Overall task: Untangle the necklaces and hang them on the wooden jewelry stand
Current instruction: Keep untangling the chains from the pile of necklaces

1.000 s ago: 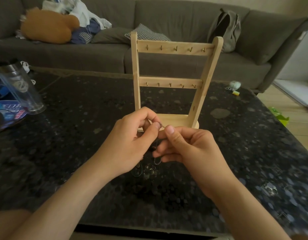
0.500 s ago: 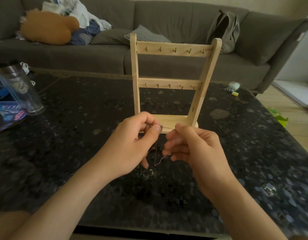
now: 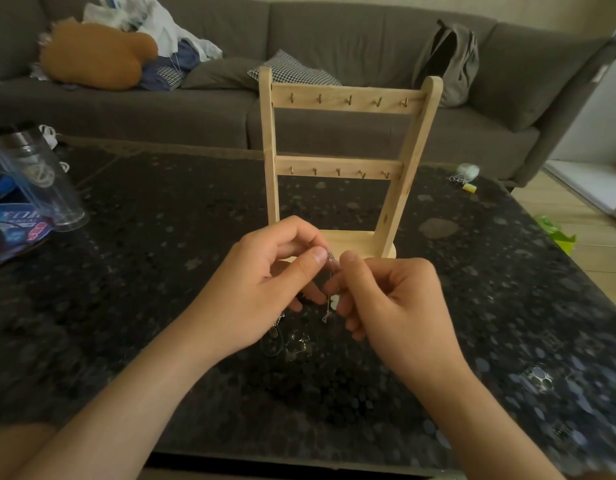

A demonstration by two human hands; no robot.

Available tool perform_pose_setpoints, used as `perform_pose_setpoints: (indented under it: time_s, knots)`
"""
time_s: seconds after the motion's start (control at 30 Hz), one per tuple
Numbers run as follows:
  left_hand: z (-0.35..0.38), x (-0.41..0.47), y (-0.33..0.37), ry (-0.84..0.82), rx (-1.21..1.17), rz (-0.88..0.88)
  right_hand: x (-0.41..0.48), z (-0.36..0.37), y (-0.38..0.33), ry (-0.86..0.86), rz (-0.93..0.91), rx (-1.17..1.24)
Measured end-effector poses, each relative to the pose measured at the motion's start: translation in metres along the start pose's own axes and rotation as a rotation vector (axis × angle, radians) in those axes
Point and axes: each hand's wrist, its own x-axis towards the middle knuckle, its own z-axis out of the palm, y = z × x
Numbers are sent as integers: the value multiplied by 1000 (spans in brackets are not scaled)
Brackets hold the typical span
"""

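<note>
A wooden jewelry stand point(image 3: 339, 168) with two hook rails stands upright on the dark speckled table point(image 3: 161, 271); its hooks are bare. Just in front of its base, my left hand point(image 3: 261, 292) pinches a thin silver necklace chain point(image 3: 329, 292) between thumb and forefinger. My right hand point(image 3: 389, 299) pinches the same chain close beside it. The chain hangs down between the two hands. More tangled necklace point(image 3: 292, 341) lies on the table under my hands, partly hidden by them.
A clear plastic tumbler point(image 3: 36, 178) and a blue packet point(image 3: 12, 226) sit at the table's left. Small items point(image 3: 467, 174) lie at the far right corner. A grey sofa point(image 3: 334, 81) with cushions, clothes and a backpack runs behind the table.
My hands drew slightly apart half a second ago and have come back together. The chain now hangs more vertically between my fingertips. The stand has not moved.
</note>
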Motion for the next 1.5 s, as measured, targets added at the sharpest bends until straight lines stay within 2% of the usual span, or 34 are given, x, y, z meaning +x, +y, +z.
perform_pose_setpoints:
  time_s: [0.07, 0.23, 0.43, 0.6, 0.77, 1.03, 1.2, 1.33, 1.5]
  knots:
    - [0, 0, 1, -14, -9, -1, 0, -1, 1, 50, -69, -52]
    - [0, 0, 0, -27, -12, 39, -1, -3, 0, -3, -76, -16]
    - [3, 0, -2, -29, -3, 59, 1, -4, 3, 139, -203, 21]
    - [4, 0, 0, -34, -19, 40, 0, -3, 6, 160, -276, -53]
    - [5, -1, -1, -37, -18, 18, 0, -3, 3, 156, -335, -9]
    - [5, -2, 1, -43, 11, -2, 2, -2, 6, 107, -283, 43]
    - [8, -2, -3, 21, 81, 49, 1, 0, 8, 19, -281, 47]
    - [7, 0, -6, 87, 151, 85, 2, -2, 9, -50, -222, 126]
    - [7, 0, -5, 74, 126, 87, 3, -3, 7, -78, -174, 235]
